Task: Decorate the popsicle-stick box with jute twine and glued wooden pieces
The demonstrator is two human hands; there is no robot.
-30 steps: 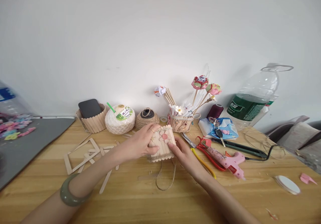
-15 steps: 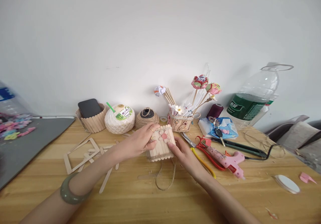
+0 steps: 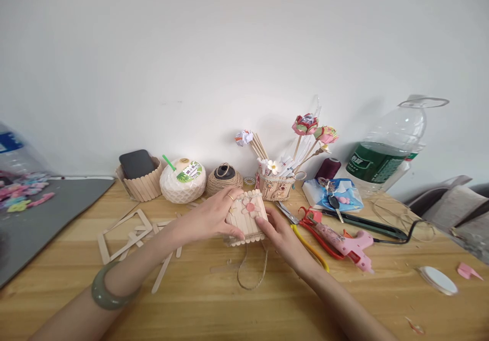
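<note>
A small basket of popsicle sticks [image 3: 250, 224], with a pink flower on its face, lies on the wooden table [image 3: 214, 305]. My left hand [image 3: 212, 218] grips its left side, the thumb along the lower edge and fingers over the top. My right hand [image 3: 282, 236] holds its lower right corner. A loop of jute twine [image 3: 252, 269] hangs from the basket onto the table. A green bangle [image 3: 109, 292] sits on my left wrist.
Loose sticks and a stick frame [image 3: 124, 234] lie at left. Behind stand a stick holder with a phone [image 3: 139, 178], a coconut drink [image 3: 182, 180], a twine ball [image 3: 224, 179] and a pot of paper flowers [image 3: 277, 183]. Scissors [image 3: 309, 224], pink glue gun [image 3: 346, 241], large bottle [image 3: 385, 152] at right.
My left thumb has shifted down along the basket's lower left edge. The basket and my right hand have barely moved.
</note>
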